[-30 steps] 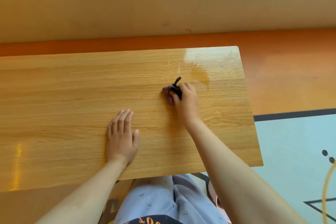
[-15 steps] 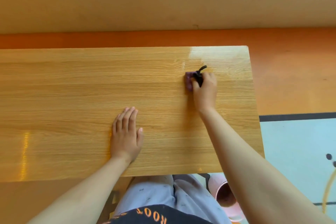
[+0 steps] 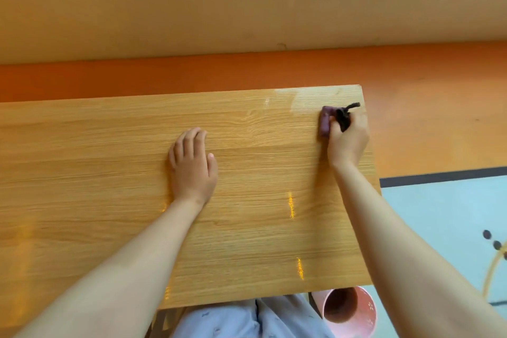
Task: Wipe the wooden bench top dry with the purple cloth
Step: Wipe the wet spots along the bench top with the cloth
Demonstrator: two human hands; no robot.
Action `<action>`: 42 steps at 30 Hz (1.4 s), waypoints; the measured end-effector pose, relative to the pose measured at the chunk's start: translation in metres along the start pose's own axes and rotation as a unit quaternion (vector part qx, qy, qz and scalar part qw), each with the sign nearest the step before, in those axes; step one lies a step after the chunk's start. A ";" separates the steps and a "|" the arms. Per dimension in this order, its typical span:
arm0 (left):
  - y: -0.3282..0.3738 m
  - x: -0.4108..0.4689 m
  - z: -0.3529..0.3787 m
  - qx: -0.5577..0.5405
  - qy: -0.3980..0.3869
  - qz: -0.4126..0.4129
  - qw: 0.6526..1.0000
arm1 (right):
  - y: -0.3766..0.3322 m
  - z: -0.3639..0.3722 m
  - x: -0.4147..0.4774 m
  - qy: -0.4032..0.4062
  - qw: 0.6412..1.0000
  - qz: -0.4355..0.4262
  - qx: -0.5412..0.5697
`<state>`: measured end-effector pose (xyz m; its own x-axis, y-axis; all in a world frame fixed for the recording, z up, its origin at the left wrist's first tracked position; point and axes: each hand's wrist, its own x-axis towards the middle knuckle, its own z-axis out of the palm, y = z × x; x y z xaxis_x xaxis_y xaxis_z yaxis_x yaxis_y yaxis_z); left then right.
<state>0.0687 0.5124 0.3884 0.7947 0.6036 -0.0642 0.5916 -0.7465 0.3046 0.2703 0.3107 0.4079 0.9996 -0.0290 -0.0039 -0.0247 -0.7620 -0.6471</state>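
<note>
A: Where's the purple cloth [image 3: 325, 123] now?

B: Bunched small under the right hand [image 3: 348, 136], pressed on the desk [image 3: 109, 173] near its far right corner. The fingers are curled tight over it, and a black loop or cord [image 3: 346, 115] sticks up from the bundle. I can't tell what that is.

A: And the left hand [image 3: 192, 164]?

B: Flat on the desk around the middle, palm down, fingers together, holding nothing. It looks like a brace.

A: Is the corner dry?

B: I'd judge not. A pale glossy patch [image 3: 304, 100] lies along the far edge, just beside the cloth, and it reads as a wet film.

A: What could go wrong?

B: The cloth is wadded so small that each pass covers little, so streaks could be left between strokes. It sits near the right edge, so a push that way could carry it off onto the orange floor [image 3: 439, 118]. A soaked wad might only smear water. There's also a pink cup [image 3: 346, 313] below the near edge, beside the knees, which a shifting leg could knock.
</note>
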 end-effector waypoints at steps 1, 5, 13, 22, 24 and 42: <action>0.000 0.000 0.000 0.003 0.004 0.001 1.000 | -0.009 0.010 -0.007 -0.013 1.000 -0.006 0.007; 0.000 0.001 0.000 0.008 0.007 -0.003 1.000 | -0.052 0.056 -0.034 -0.123 0.985 -0.110 0.044; 0.001 0.001 0.001 0.011 0.012 0.000 1.000 | -0.021 0.023 0.043 -0.052 0.995 -0.074 0.043; 0.003 -0.001 0.000 0.019 -0.002 -0.004 1.000 | -0.055 0.058 0.019 -0.122 0.986 -0.100 0.060; 0.003 -0.001 0.001 0.020 -0.002 -0.003 1.000 | -0.062 0.064 0.014 -0.144 0.980 -0.119 0.070; 0.004 -0.003 -0.001 0.023 0.004 -0.004 1.000 | 0.016 -0.022 0.091 -0.132 0.986 -0.098 -0.017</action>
<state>0.0692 0.5079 0.3907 0.7889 0.6117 -0.0594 0.6037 -0.7534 0.2606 0.3600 0.2817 0.4138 0.9540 0.2880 -0.0830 0.1741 -0.7579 -0.6287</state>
